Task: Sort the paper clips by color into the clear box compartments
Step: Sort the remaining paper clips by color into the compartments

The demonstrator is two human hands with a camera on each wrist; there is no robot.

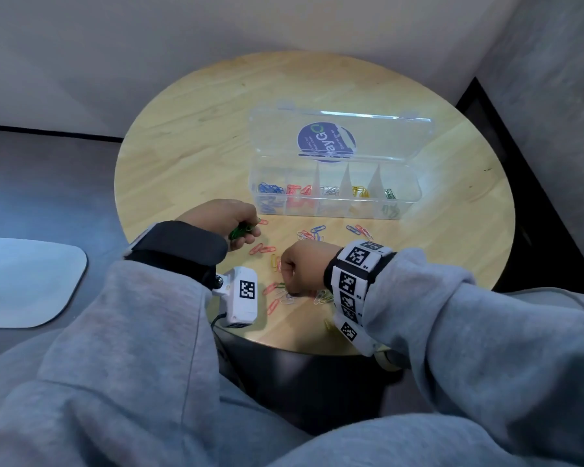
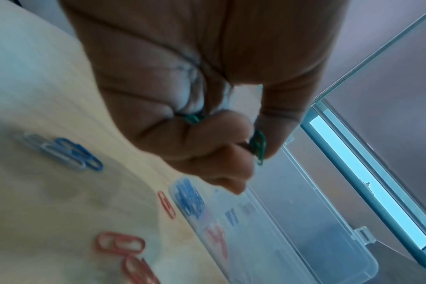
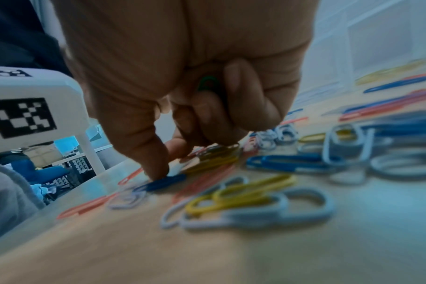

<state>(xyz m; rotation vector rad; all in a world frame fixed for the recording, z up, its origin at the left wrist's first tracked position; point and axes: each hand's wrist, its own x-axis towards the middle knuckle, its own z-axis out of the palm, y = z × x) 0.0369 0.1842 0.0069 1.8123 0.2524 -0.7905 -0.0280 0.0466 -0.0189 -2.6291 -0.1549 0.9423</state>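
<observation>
Fingers of the left hand (image 1: 228,224) curl round a bunch of green wire paper clips (image 1: 239,231), held above the round pale wooden counter (image 1: 196,129) just left of the clear plastic compartment box (image 1: 334,188). Fingers of the right hand (image 1: 299,267) are curled too: a green paper clip (image 3: 208,83) sits tucked in the palm, while the fingertips (image 3: 158,169) press down by a blue paper clip (image 3: 166,183) in the loose pile.

Progress, judged: partway. Box stands open, lid up; compartments hold, left to right, blue, red, white, yellow and green clips, a few each. Still loose on the counter near the hands: red clips (image 1: 262,248), blue, white and yellow ones (image 1: 275,263), mixed in small clusters. Green round looks in hand, not yet dropped in the rightmost compartment; the other colours still need more rounds.
</observation>
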